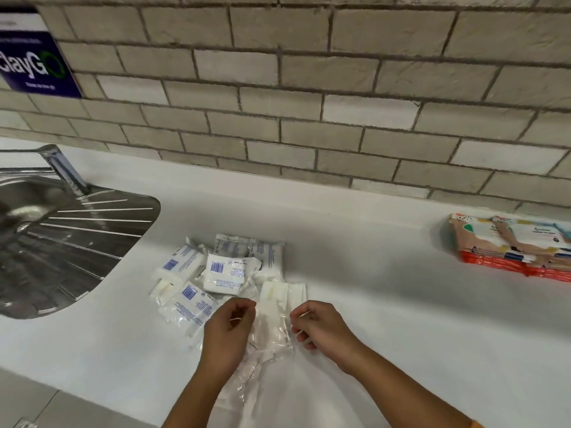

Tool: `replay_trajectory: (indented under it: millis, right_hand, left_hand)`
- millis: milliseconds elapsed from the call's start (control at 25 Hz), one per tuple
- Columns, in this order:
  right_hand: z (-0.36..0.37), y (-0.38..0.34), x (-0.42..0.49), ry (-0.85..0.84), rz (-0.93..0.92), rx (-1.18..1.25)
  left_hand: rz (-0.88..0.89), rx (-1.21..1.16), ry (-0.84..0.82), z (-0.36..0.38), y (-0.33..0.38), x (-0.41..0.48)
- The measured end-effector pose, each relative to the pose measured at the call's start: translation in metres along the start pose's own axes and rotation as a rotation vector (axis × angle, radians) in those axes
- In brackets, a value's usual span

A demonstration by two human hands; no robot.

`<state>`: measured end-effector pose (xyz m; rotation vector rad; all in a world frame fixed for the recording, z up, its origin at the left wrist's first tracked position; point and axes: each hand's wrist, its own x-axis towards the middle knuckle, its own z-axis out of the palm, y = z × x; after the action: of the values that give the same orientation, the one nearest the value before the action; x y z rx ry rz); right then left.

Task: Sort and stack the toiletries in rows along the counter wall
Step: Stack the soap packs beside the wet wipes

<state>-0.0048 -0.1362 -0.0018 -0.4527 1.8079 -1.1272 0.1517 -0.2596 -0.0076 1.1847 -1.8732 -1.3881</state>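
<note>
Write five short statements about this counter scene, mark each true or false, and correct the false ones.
1. The left hand and right hand both pinch a clear plastic bag. True.
2. The white packets stand in a neat row against the brick wall. False: they lie in a loose pile on the counter, away from the wall.
3. The steel sink is left of that pile. True.
4. The colourful packs sit in the sink. False: they are stacked on the counter at the far right, close to the wall.
5. A blue sign hangs on the wall at the upper left. True.
</note>
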Motion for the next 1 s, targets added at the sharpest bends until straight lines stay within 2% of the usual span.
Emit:
replay_trajectory:
  millis: [160,280,360,440,520,600,720,880,1000]
  right_hand:
    - [0.037,-0.013,0.008,-0.067,-0.133,-0.194]
    - [0.071,-0.022,0.001,-0.150,-0.297,-0.570]
    - [0.097,-0.020,-0.003,-0.181,-0.368,-0.843]
    - [0.121,-0.013,-0.003,-0.166,-0.386,-1.032]
    - [0.134,-0.006,-0.001,-0.133,-0.371,-1.102]
    - [0.136,-0.002,0.000,-0.101,-0.364,-1.090]
    - [0.126,0.000,0.002,-0.087,-0.335,-0.982]
    - [0.111,-0.004,0.003,-0.127,-0.226,-0.663]
    - [0.088,-0.008,0.003,-0.210,-0.137,-0.505]
  left_hand:
    - [0.007,0.084,0.101,-0.030,-0.014,0.000]
    - [0.139,0.436,0.140,-0.047,-0.039,0.001]
    - [0.139,0.639,0.187,-0.054,-0.055,0.006]
    - [0.047,0.606,0.207,-0.056,-0.064,0.014]
    - [0.006,0.606,0.213,-0.056,-0.066,0.022]
    - [-0.018,0.621,0.219,-0.054,-0.062,0.028]
    - [-0.145,0.590,0.255,-0.050,-0.048,0.038]
    - [-0.186,0.810,0.181,-0.047,-0.040,0.051]
    - [-0.255,0.856,0.126,-0.049,-0.040,0.064]
